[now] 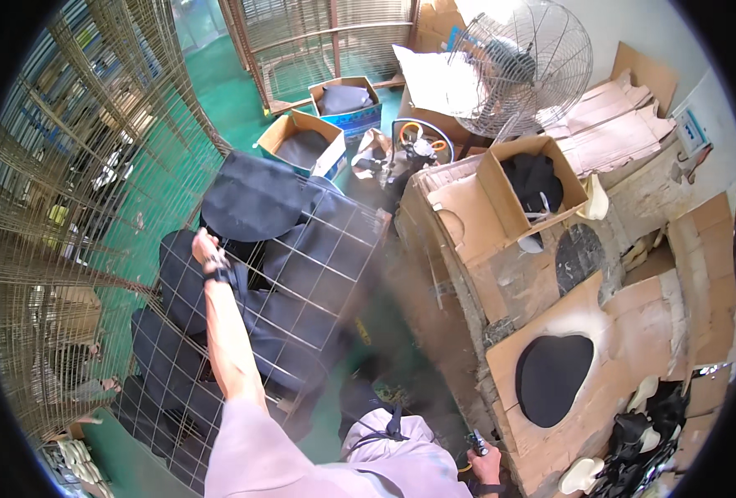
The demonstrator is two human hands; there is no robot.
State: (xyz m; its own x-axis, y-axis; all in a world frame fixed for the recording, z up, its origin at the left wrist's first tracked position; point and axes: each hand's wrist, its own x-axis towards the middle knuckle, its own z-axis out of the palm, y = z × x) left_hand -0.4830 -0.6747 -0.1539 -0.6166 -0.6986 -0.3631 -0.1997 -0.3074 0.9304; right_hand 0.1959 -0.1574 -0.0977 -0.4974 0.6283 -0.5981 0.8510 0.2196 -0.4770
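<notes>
My left arm reaches forward over a wire rack point(334, 286). My left hand point(207, 249) is closed at the near edge of a rounded black sheet piece point(251, 199), which lies on the rack's far end. More black pieces lie on and under the wires around it. Low at the right, beside the workbench, my right hand point(486, 462) is wrapped round a small metal tool that looks like a spray gun point(476, 442). A bit of orange hose shows next to it. On the cardboard-covered workbench point(501, 382) rests a single black oval piece point(554, 380) with a pale halo around it.
Stacked wire racks point(77, 207) stand along the left. Two boxes with black pieces, one a blue-edged box point(301, 145), sit on the green floor ahead. A cardboard box point(534, 187) and a large fan point(525, 70) are at the far right. Dark straps point(650, 432) lie near right.
</notes>
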